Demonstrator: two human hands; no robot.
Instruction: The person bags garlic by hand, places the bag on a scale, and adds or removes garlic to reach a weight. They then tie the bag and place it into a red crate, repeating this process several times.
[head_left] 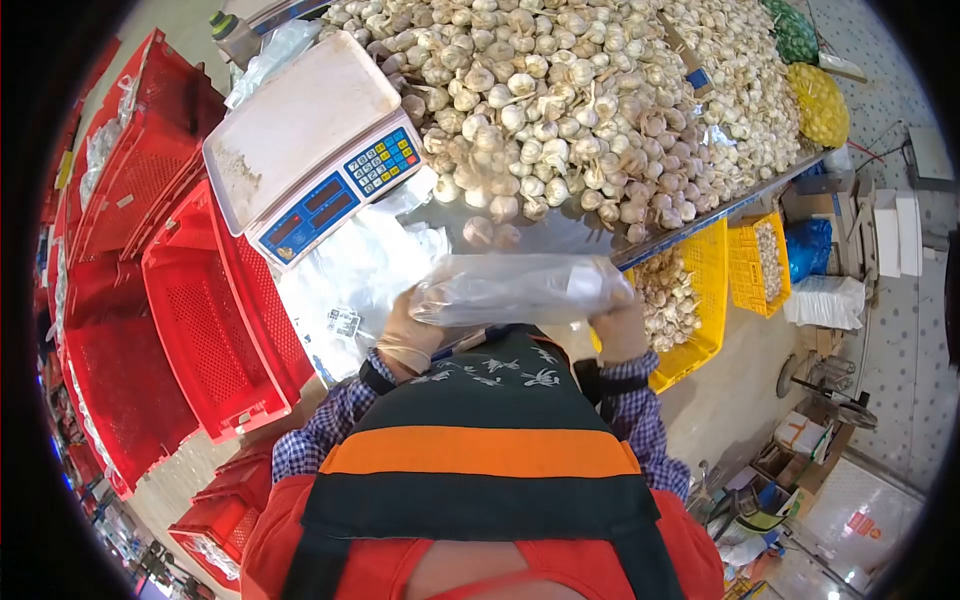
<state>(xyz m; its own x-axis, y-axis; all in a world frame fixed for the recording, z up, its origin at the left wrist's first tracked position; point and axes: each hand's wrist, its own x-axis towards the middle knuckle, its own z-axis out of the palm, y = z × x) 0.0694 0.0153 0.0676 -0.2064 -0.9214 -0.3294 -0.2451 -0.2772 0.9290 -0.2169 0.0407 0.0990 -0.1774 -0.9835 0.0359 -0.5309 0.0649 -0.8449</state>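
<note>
A clear plastic bag (pixel 500 290), or a folded bundle of bags, stretches level in front of my apron at the table's near edge. My gloved left hand (pixel 408 338) grips its left end. At the other end my gloved right hand (pixel 620 328) is closed on it, with the fingertips partly hidden by the plastic. A large heap of garlic bulbs (pixel 560 110) covers the table beyond the bag. White plastic bags (pixel 365 265) lie flat to the left, below a digital scale (pixel 310 120) with a bare, dirt-marked pan.
Red plastic crates (pixel 215 300) stand at the left. On the right, below the table edge, are a yellow crate (pixel 710 290) of garlic and a smaller yellow crate (pixel 745 265). A yellow net bag (pixel 818 105) sits at the table's far right, and a bottle (pixel 232 38) at the far left.
</note>
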